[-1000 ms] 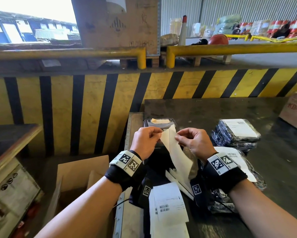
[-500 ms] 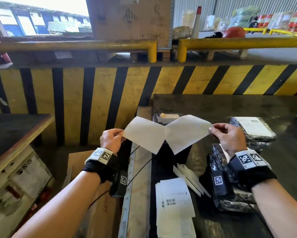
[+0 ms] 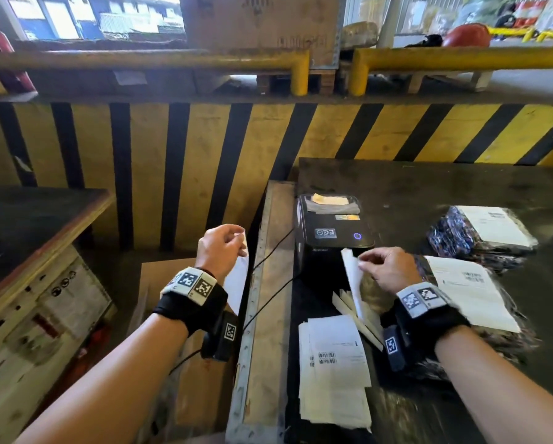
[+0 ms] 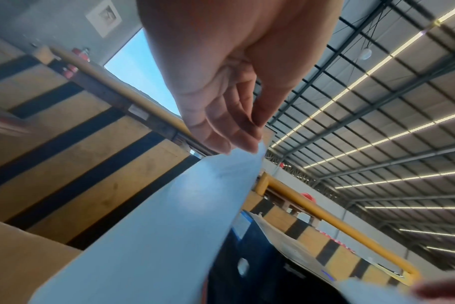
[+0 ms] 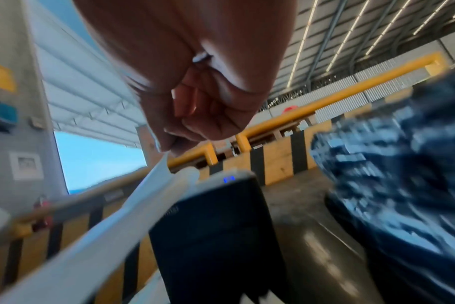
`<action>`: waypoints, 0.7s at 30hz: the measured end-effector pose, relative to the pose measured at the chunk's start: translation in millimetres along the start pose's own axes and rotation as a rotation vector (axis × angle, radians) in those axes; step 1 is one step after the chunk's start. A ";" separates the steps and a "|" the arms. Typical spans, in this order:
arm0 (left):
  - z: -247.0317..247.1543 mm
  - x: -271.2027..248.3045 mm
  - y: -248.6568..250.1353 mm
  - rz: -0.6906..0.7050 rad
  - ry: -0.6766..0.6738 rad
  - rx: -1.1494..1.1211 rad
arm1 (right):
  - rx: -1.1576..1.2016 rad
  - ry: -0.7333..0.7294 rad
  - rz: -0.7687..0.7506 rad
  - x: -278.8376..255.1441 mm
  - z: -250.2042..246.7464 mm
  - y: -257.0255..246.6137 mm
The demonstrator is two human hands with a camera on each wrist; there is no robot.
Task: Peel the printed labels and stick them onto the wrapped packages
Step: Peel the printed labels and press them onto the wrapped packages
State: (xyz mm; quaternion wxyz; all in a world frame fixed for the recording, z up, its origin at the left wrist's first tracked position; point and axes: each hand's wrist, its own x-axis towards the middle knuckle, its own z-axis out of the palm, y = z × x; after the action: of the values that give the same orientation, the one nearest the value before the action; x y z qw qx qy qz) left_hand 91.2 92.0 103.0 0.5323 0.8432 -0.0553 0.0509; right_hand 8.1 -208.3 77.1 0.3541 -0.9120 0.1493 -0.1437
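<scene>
My left hand (image 3: 238,243) pinches a blank white sheet (image 3: 236,283) by its top corner, hanging left of the table edge above a cardboard box; the left wrist view shows the fingertips (image 4: 244,144) on that sheet (image 4: 169,226). My right hand (image 3: 361,261) pinches a second white sheet (image 3: 353,280) in front of the black label printer (image 3: 332,232); the right wrist view shows the same pinch (image 5: 166,150). A wrapped dark patterned package (image 3: 508,341) with a printed label (image 3: 470,293) lies under my right wrist. Another labelled package stack (image 3: 444,232) sits further back.
A pile of printed labels (image 3: 336,363) lies on the dark table (image 3: 428,187) before the printer, with folded strips beside it. An open cardboard box (image 3: 198,395) stands on the floor left of the table. A lower bench (image 3: 28,219) is at far left; a striped barrier runs behind.
The two sheets, joined in the middle half a second ago, are now apart. My left hand carried its sheet down-left over the box; my right hand lowered its sheet before the printer.
</scene>
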 end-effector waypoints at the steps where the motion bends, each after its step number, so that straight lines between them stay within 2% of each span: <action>1: 4.1 -3.1 2.1 0.003 -0.029 -0.014 | -0.043 -0.047 0.040 -1.4 9.0 5.3; 6: 19.4 -14.9 7.6 0.002 -0.090 -0.069 | -0.101 -0.159 0.188 -4.9 33.4 32.2; 9: 28.1 -18.9 10.4 -0.017 -0.108 -0.100 | -0.102 -0.184 0.208 -6.5 35.6 38.8; 11: 35.7 -21.9 15.6 -0.014 -0.112 -0.126 | -0.082 -0.149 0.191 -7.5 33.7 35.5; 14: 52.6 -25.7 31.4 0.021 -0.095 -0.172 | 0.005 -0.060 0.079 -10.3 22.1 13.0; 18: 82.9 -21.3 63.9 0.094 -0.078 -0.188 | 0.090 -0.025 -0.170 -21.4 -12.1 -38.3; 21: 107.2 -17.6 92.6 0.146 -0.103 -0.231 | -0.009 0.005 -0.297 -23.9 -39.3 -55.0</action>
State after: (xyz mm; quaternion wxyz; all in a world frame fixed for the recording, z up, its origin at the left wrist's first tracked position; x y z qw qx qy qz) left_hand 63.1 -43.7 137.1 0.6172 0.7715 -0.1490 0.0396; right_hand -18.8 -184.3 139.0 0.3246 -0.9252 0.0143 -0.1963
